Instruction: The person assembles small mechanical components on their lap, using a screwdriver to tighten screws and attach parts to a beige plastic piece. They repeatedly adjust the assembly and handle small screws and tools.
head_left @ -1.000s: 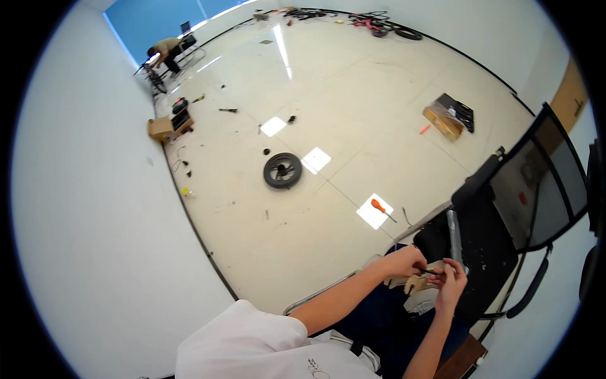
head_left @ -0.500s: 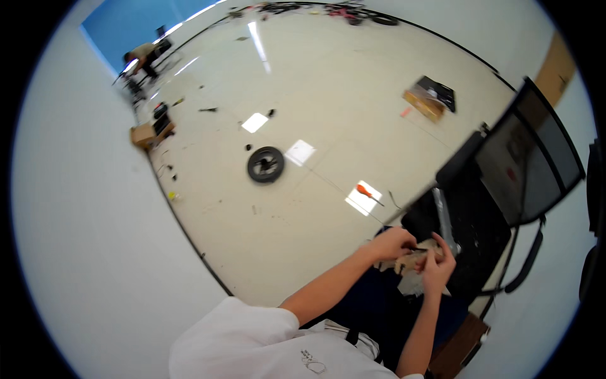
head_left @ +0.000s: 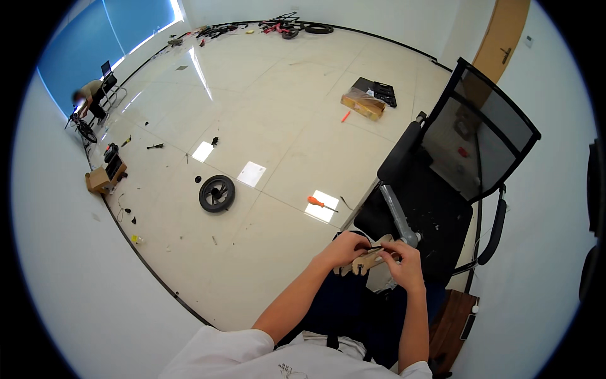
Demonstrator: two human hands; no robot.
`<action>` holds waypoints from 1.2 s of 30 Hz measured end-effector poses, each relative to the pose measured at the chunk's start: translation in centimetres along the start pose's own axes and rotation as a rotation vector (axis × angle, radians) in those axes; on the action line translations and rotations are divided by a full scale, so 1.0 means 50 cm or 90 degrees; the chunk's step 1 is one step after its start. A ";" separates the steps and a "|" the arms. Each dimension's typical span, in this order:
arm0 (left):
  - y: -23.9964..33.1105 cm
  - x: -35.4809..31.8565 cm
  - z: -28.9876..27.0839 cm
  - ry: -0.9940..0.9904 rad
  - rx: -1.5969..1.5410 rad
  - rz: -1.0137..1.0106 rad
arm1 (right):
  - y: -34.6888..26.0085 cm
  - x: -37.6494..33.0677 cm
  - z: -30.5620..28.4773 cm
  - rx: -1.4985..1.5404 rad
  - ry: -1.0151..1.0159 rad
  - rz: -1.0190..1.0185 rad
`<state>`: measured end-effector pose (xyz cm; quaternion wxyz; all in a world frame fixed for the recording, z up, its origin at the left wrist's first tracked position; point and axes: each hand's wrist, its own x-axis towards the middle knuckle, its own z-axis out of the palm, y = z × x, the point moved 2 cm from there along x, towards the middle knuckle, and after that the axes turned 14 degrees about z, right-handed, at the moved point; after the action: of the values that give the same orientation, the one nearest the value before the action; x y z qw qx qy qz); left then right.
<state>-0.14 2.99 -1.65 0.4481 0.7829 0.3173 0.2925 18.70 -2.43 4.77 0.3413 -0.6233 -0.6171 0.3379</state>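
Note:
Low in front of me, over my lap, my left hand (head_left: 346, 249) is closed in a pinch at one end of a thin black strip (head_left: 374, 248). My right hand (head_left: 406, 265) pinches the strip's other end, thumb and finger close together. Beneath the strip lies a tan, wood-like piece with a scalloped edge (head_left: 363, 263), partly covered by my fingers. A small dark part shows in a notch of it. Beyond my hands a grey metal lever-like bar (head_left: 396, 211) rests on the seat of a black mesh chair (head_left: 442, 218).
On the tiled floor lie an orange screwdriver (head_left: 320, 203), a black wheel (head_left: 216, 193) and an open tool case (head_left: 374, 93) beside a cardboard box (head_left: 362, 104). Another box (head_left: 99, 180) stands along the left wall. A person (head_left: 92, 93) bends over a bicycle (head_left: 85, 129) far left.
My view has swung to the right, so floor things appear further left. My hands have drawn closer together over the tan piece, and the thin black strip shows between them.

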 end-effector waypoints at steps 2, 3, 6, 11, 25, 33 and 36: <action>0.008 -0.004 0.001 -0.010 0.007 -0.002 | -0.005 -0.003 0.005 0.000 0.016 0.018; 0.011 -0.006 0.002 -0.015 0.010 -0.005 | -0.016 -0.003 0.014 -0.014 0.024 0.023; 0.003 -0.005 -0.003 -0.004 0.001 0.012 | -0.030 0.013 0.028 -0.017 0.059 0.061; 0.005 -0.002 -0.010 0.015 -0.057 -0.012 | -0.023 0.034 0.060 -0.035 0.143 0.074; -0.004 -0.004 -0.002 0.009 -0.012 0.026 | 0.079 0.052 0.046 0.442 -0.062 0.400; -0.015 -0.003 0.005 0.009 -0.010 0.056 | -0.002 -0.011 0.015 -0.065 0.055 0.024; -0.023 -0.001 0.006 0.007 -0.018 0.077 | 0.001 -0.024 0.021 -0.091 0.085 0.059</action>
<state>-0.21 3.25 -2.78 0.4387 0.7926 0.2682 0.3276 17.83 -3.62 4.17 0.3202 -0.6953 -0.5859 0.2660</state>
